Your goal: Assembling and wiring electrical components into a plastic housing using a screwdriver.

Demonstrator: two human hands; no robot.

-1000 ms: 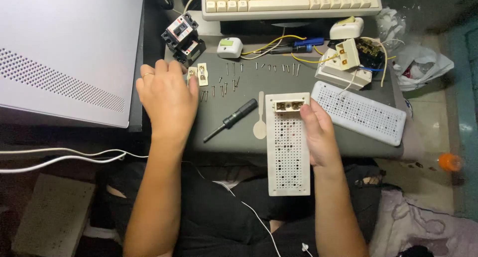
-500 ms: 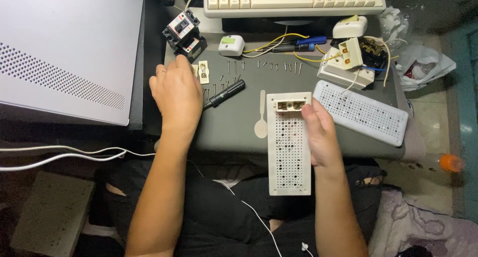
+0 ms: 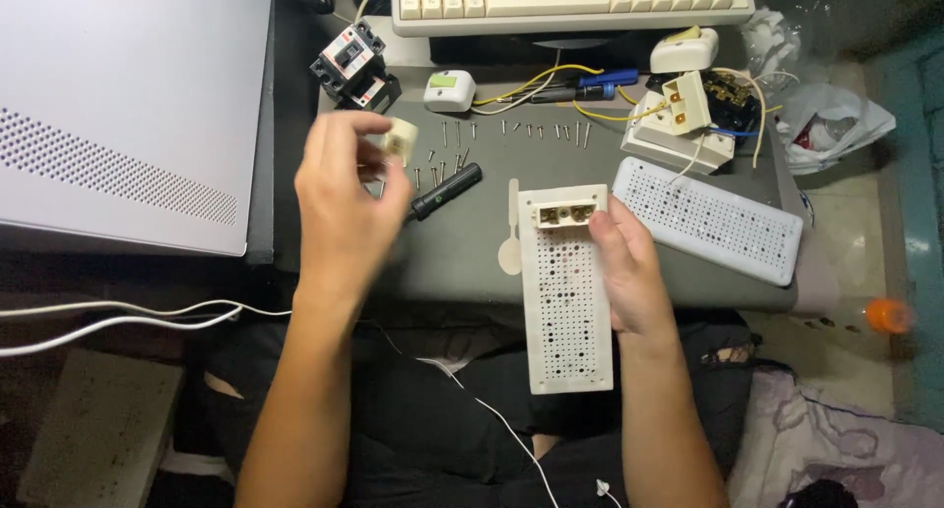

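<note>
My left hand (image 3: 344, 198) is raised over the grey work surface (image 3: 462, 262) and pinches a small cream plastic socket part (image 3: 398, 137). Just right of it lies a black-handled screwdriver (image 3: 444, 191). My right hand (image 3: 624, 262) grips the right edge of a long white perforated panel (image 3: 565, 311) that reaches from the surface over my lap. A cream terminal block with brass contacts (image 3: 563, 213) sits in the panel's top end.
Several small screws (image 3: 511, 129) lie in a row. A second perforated panel (image 3: 708, 218), a wired cream socket body (image 3: 678, 115), a black contactor (image 3: 354, 65), a keyboard (image 3: 570, 1), a white spoon-shaped piece (image 3: 509, 242) and a grey perforated case (image 3: 118, 105) surround the spot.
My left hand lifted off the surface and came up holding the cream socket part. The screwdriver shifted up and right. The right hand and panel stayed put.
</note>
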